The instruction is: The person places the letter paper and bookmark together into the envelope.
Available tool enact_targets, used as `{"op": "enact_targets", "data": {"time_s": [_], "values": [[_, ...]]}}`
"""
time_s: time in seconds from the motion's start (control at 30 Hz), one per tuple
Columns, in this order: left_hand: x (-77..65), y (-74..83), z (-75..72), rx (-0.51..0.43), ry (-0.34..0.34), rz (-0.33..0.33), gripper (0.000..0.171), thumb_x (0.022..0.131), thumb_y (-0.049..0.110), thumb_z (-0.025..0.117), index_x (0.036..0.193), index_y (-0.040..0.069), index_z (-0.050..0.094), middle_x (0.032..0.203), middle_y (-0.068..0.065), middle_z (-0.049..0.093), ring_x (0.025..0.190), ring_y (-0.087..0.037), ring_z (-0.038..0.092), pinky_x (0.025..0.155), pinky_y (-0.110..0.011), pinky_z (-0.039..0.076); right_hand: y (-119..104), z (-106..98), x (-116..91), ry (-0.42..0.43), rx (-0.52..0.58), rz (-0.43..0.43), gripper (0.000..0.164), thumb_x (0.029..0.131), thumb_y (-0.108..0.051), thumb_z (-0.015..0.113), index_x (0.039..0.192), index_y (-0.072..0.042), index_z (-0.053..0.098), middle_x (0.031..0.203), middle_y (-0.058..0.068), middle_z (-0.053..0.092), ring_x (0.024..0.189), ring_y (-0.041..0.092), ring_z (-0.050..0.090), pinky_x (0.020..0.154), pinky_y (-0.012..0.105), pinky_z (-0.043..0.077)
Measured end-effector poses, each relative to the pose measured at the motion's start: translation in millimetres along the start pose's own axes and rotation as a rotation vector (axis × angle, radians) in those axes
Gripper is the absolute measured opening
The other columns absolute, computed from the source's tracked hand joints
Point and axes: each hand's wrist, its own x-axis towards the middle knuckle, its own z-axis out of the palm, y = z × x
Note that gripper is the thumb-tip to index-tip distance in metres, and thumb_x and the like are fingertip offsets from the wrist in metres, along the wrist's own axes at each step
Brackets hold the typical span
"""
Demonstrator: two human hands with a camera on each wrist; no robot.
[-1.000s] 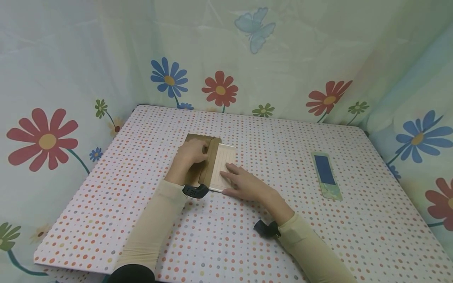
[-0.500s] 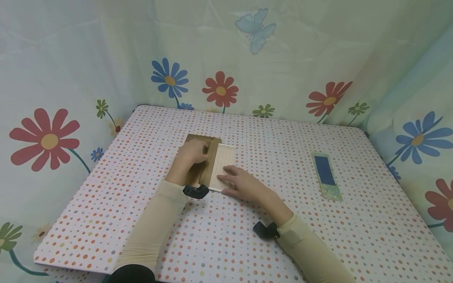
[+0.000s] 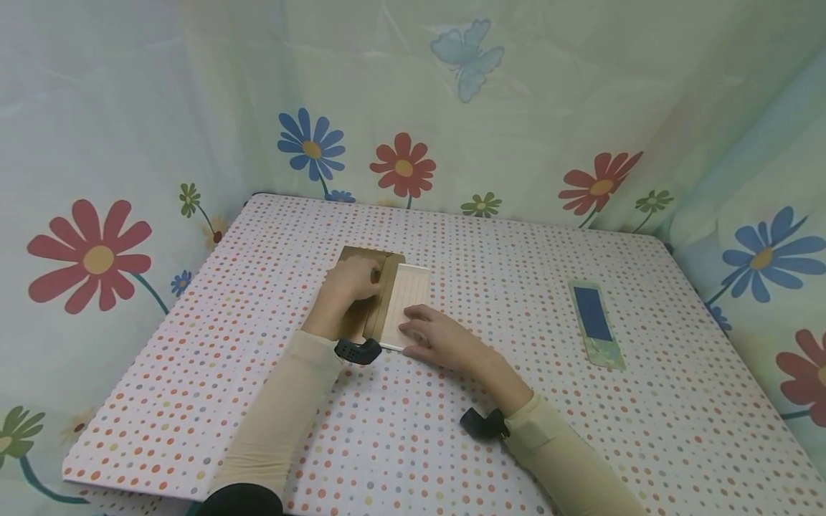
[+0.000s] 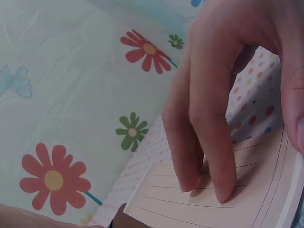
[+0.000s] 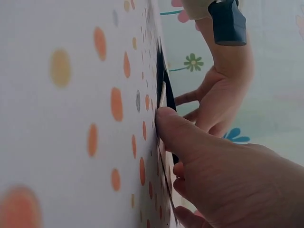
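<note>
A notepad lies on the table, its brown cover (image 3: 386, 287) turned to the left and its cream lined page (image 3: 413, 283) showing at the right. My left hand (image 3: 350, 278) rests on the brown cover with bent fingers. In the right wrist view the left hand (image 5: 223, 97) has its fingers spread against the cover. My right hand (image 3: 445, 338) is at the lower right of the page. The left wrist view shows the right hand (image 4: 213, 95) with two fingertips down on the ruled lines. Its thumb (image 5: 173, 126) is by the pad's near edge.
A flat green card (image 3: 604, 351) with a dark blue rectangle lies to the right. Dotted cloth covers the table (image 3: 503, 258). A flowered curtain (image 3: 516, 129) hangs behind and at both sides. Black cameras (image 3: 358, 351) sit on both wrists.
My right hand has slid slightly left and toward me on the page, its fingers drawing in a little. The left hand and notepad stay in place. The head view tilts slightly.
</note>
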Motion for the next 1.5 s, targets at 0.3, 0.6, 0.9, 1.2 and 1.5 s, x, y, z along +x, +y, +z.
{"op": "enact_targets", "data": {"time_s": [0.3, 0.6, 0.9, 1.2, 1.5], "values": [[-2.3, 1.2, 0.7, 0.002, -0.01, 0.001, 0.051, 0.088, 0.035, 0.061, 0.135, 0.019, 0.053, 0.141, -0.009, 0.05, 0.118, -0.035, 0.055, 0.094, -0.055, 0.048, 0.3, 3.1, -1.8, -0.034, -0.023, -0.015, 0.049, 0.093, -0.041, 0.057, 0.132, -0.013, 0.057, 0.145, 0.009, 0.044, 0.136, 0.027, 0.04, 0.111, 0.041, 0.036], [-2.7, 1.3, 0.0, 0.014, -0.016, 0.001, 0.051, 0.088, 0.035, 0.061, 0.136, 0.019, 0.053, 0.144, -0.009, 0.047, 0.125, -0.037, 0.05, 0.097, -0.056, 0.045, 2.7, 6.4, -2.3, -0.023, -0.053, -0.071, 0.046, 0.096, -0.037, 0.053, 0.137, -0.016, 0.052, 0.15, 0.009, 0.04, 0.14, 0.027, 0.035, 0.113, 0.042, 0.032], [-2.6, 1.9, -1.3, 0.011, -0.016, 0.0, 0.051, 0.089, 0.035, 0.06, 0.136, 0.018, 0.052, 0.143, -0.009, 0.048, 0.124, -0.036, 0.05, 0.096, -0.054, 0.046, 2.2, 3.4, 0.3, 0.035, -0.026, -0.044, 0.034, 0.095, -0.034, 0.055, 0.125, -0.019, 0.062, 0.138, 0.005, 0.05, 0.125, 0.024, 0.051, 0.106, 0.041, 0.041], [-1.9, 2.4, -0.9, -0.001, -0.007, 0.006, 0.052, 0.088, 0.038, 0.061, 0.135, 0.018, 0.054, 0.14, -0.009, 0.051, 0.122, -0.035, 0.052, 0.096, -0.052, 0.047, 1.4, 2.4, -0.5, -0.034, -0.016, -0.026, 0.039, 0.093, -0.035, 0.057, 0.13, -0.021, 0.059, 0.143, 0.002, 0.048, 0.134, 0.024, 0.042, 0.112, 0.043, 0.034], [-0.7, 1.2, -1.4, 0.015, -0.012, 0.009, 0.048, 0.088, 0.033, 0.059, 0.133, 0.018, 0.055, 0.138, -0.008, 0.053, 0.118, -0.035, 0.054, 0.094, -0.052, 0.048, 3.0, 2.9, -1.3, -0.031, -0.033, -0.089, 0.04, 0.094, -0.031, 0.056, 0.133, -0.021, 0.056, 0.148, 0.004, 0.043, 0.138, 0.025, 0.038, 0.114, 0.044, 0.031]]}}
